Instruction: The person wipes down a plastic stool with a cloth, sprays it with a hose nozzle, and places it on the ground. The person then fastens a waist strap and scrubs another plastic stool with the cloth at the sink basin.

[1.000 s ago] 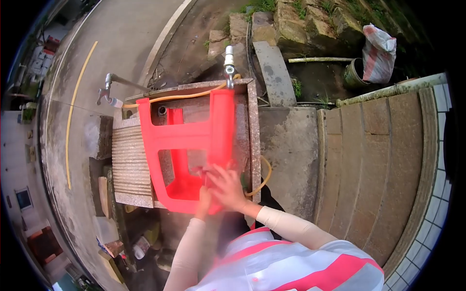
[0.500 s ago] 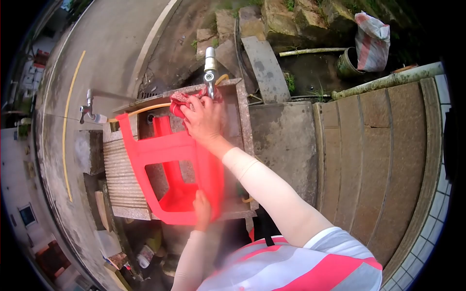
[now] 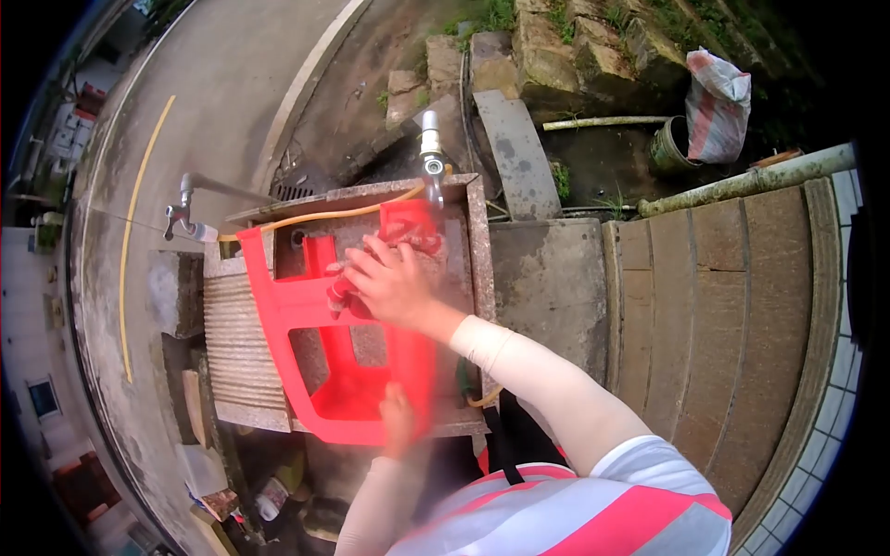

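A red plastic stool [image 3: 286, 295] lies tipped on its side across the stone sink [image 3: 479, 243]. My left hand [image 3: 397, 424] is closed around the stool's near edge, by its seat. Pressed against the stool's upper leg, my right hand [image 3: 397, 285] is closed on a wet-looking red patterned cloth [image 3: 419, 239]. Parts of the cloth bulge out beyond my fingers and below them. Just past the cloth stands a metal tap [image 3: 432, 165], its spout over the sink's far side.
A second tap [image 3: 181, 218] with a yellow hose [image 3: 306, 217] is at the left. The ribbed washboard slab [image 3: 239, 334] adjoins the sink. A concrete ledge [image 3: 547, 296] and wooden boards [image 3: 709, 315] lie to the right. A bucket [image 3: 669, 148] holding a striped sack [image 3: 718, 102] stands farther back.
My right hand has drawn the cloth back from beside the tap, down along the stool's leg toward me. My left hand keeps its hold on the stool. The view has shifted slightly.
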The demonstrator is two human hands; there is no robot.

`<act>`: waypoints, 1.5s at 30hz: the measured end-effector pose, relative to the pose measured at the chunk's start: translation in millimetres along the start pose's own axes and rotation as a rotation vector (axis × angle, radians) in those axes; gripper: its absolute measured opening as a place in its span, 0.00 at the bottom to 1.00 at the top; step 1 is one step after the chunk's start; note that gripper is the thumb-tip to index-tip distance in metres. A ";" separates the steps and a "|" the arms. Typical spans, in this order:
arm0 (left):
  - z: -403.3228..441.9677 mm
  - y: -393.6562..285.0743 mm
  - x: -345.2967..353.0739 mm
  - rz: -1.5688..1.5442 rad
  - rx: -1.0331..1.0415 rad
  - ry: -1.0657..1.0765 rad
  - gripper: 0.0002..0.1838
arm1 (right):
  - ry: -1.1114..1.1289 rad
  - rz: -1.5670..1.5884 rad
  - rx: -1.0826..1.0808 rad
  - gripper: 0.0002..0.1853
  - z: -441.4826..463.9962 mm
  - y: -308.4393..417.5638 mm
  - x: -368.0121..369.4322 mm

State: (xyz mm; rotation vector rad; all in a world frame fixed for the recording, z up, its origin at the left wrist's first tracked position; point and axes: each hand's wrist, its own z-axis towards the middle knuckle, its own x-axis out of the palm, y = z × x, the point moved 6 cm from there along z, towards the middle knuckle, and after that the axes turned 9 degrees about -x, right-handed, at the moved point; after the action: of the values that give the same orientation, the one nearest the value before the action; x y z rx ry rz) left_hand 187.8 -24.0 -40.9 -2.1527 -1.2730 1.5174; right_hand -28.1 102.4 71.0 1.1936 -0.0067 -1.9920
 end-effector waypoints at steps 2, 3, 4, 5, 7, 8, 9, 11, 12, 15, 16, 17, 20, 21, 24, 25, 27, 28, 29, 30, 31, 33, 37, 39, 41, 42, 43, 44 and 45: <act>0.4 -0.9 0.7 -0.003 -0.057 0.041 0.20 | -0.039 -0.191 -0.033 0.15 53.4 -17.0 -19.1; 0.4 1.3 0.1 0.004 -0.084 0.065 0.21 | 0.092 -0.144 0.001 0.16 56.5 -31.0 11.0; 0.4 5.4 -2.2 0.016 -0.088 0.062 0.21 | 0.219 -0.096 0.039 0.17 57.9 -38.5 28.6; 1.9 8.6 -0.4 0.019 -0.090 0.055 0.21 | 0.168 -0.136 0.007 0.18 53.3 -38.8 30.2; 3.3 5.3 6.6 0.005 -0.081 0.050 0.20 | 0.093 -0.197 -0.048 0.21 39.9 -34.0 11.8; -0.3 2.5 10.0 -0.004 -0.074 0.054 0.20 | 0.062 -0.217 -0.067 0.23 32.3 -34.1 2.1; -4.4 -0.1 10.2 -0.008 -0.065 0.057 0.20 | 0.035 -0.215 -0.066 0.24 25.6 -35.4 -11.2; -4.4 -7.8 10.6 0.028 -0.028 0.046 0.20 | 0.047 -0.205 -0.047 0.29 12.7 -49.2 -21.0; -4.5 -10.6 10.9 0.048 -0.011 0.037 0.21 | 0.047 -0.222 -0.013 0.29 10.7 -51.6 -29.0; -4.3 -3.5 17.2 0.072 0.091 0.033 0.21 | 0.038 -0.253 0.072 0.27 6.4 -51.9 -45.0; -4.8 -1.0 19.1 0.079 0.091 0.036 0.18 | 0.003 -0.265 0.062 0.25 0.2 -55.0 -44.0; -6.0 2.0 21.4 0.086 0.088 0.040 0.16 | -0.030 -0.276 0.052 0.24 -8.5 -59.0 -40.5; -5.0 -1.6 16.3 0.098 0.090 0.027 0.14 | -0.096 -0.221 0.068 0.21 -22.7 -62.3 -50.8; -5.1 -4.0 14.3 0.101 0.094 0.023 0.15 | -0.112 -0.192 0.083 0.20 -27.9 -63.6 -56.0; -3.3 -3.7 14.3 0.052 0.022 0.108 0.16 | -0.182 -0.226 0.166 0.22 -43.2 -70.7 -64.5; -3.9 -1.0 16.5 0.047 0.019 0.125 0.17 | -0.188 -0.223 0.208 0.21 -46.5 -72.2 -70.0; -5.5 1.8 17.8 0.038 0.014 0.155 0.18 | -0.232 -0.179 0.303 0.20 -61.6 -79.3 -75.4; -5.6 -2.6 13.6 0.020 0.032 0.145 0.18 | -0.256 -0.157 0.348 0.20 -69.5 -82.4 -79.0; -6.1 -7.4 8.8 0.002 0.052 0.136 0.18 | -0.280 -0.123 0.414 0.20 -79.2 -84.9 -84.2; -5.4 -15.2 4.7 -0.018 0.074 0.126 0.18 | -0.292 -0.115 0.468 0.18 -93.3 -88.2 -83.9; -1.2 -13.9 -2.4 -0.004 0.046 0.111 0.18 | -0.241 -0.087 0.560 0.16 -111.2 -96.7 -76.2; 9.8 -9.9 -20.0 0.112 -0.112 0.199 0.14 | -0.160 0.003 0.800 0.13 -163.7 -115.9 -55.9; 33.6 -109.5 -51.6 0.156 0.419 -0.181 0.24 | -0.368 0.273 0.991 0.14 -205.1 -123.2 -60.3; 62.8 -174.1 -44.1 0.078 0.475 -0.178 0.24 | -0.483 0.270 0.866 0.15 -173.6 -122.8 -77.1; 103.7 -215.8 -25.8 0.178 0.682 -0.218 0.23 | -0.471 0.246 0.662 0.17 -117.4 -108.8 -102.9; 126.3 -227.3 -12.8 0.077 0.620 -0.138 0.22 | -0.370 0.187 0.556 0.18 -97.9 -103.4 -98.1; 150.0 -225.6 2.6 -0.006 0.456 -0.024 0.21 | -0.208 0.109 0.495 0.18 -76.7 -94.1 -95.3; 169.6 -214.3 18.0 0.174 0.222 0.063 0.20 | -0.119 0.017 0.427 0.19 -62.9 -87.0 -79.0; 171.7 -209.3 20.9 0.113 0.213 0.061 0.19 | -0.064 -0.054 0.426 0.19 -57.1 -87.5 -71.0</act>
State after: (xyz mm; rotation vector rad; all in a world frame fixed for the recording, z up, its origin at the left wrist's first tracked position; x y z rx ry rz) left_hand -65.1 68.2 -4.6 -2.1445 -0.9382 1.5396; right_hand -23.3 227.9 58.6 1.4023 -0.4558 -2.1402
